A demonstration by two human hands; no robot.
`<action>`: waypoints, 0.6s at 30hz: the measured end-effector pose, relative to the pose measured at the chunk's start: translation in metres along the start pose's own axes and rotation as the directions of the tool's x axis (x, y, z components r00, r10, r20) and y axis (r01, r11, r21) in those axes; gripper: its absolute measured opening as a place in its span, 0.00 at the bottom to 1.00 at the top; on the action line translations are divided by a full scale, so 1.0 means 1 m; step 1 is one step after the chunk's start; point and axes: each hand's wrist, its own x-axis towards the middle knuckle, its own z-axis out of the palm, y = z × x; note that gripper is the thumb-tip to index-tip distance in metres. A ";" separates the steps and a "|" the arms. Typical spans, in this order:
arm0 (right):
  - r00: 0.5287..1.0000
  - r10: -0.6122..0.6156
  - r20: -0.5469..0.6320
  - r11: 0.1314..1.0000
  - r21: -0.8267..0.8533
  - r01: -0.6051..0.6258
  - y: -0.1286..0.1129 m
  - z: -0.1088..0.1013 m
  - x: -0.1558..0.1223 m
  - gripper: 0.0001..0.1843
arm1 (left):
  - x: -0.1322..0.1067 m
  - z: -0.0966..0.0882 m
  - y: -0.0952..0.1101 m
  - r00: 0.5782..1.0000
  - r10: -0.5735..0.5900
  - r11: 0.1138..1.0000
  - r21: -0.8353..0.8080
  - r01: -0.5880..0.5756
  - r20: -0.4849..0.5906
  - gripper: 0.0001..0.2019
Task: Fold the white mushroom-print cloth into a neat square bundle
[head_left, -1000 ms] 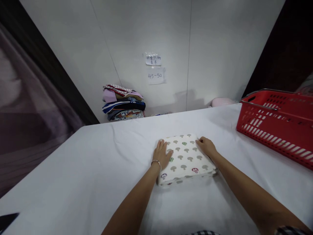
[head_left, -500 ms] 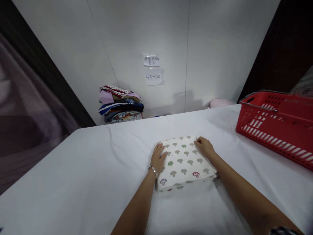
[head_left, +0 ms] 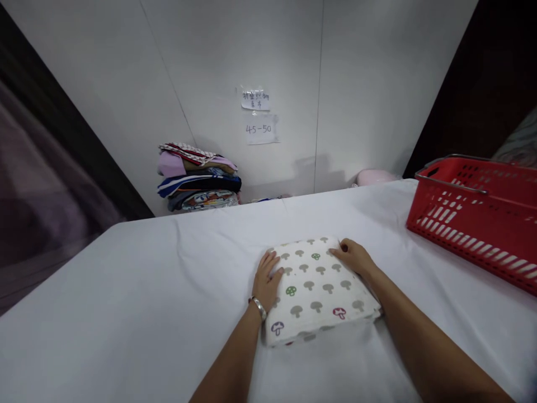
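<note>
Red basket (head_left: 478, 218) on white table (head_left: 126, 313), right side; folded clothes stack (head_left: 197, 176) against wall; paper notes (head_left: 258, 115) taped above.

1. Can't read the top wall note (head_left: 255, 99), too small.
2. Only getting part of the red basket (head_left: 474, 212), chopped by the right edge.
3. Can't make out the pink thing (head_left: 371, 177) behind the table (head_left: 146, 291), mostly hidden by its far edge.
4. Same for the bottom of the clothes stack (head_left: 197, 176).
5. No telling what the blurry dark stuff (head_left: 37, 184) on the left is.
6. Losing both forearms (head_left: 235, 358) at the bottom edge, plus a strip of the mushroom cloth (head_left: 319, 285) under the left hand (head_left: 268, 280).
</note>
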 end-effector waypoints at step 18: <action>0.986 0.076 0.147 0.979 -0.200 -0.046 -0.011 -0.019 -0.004 0.16 | 0.002 0.003 -0.006 1.000 -0.008 0.997 -0.081 0.006 -0.022 0.14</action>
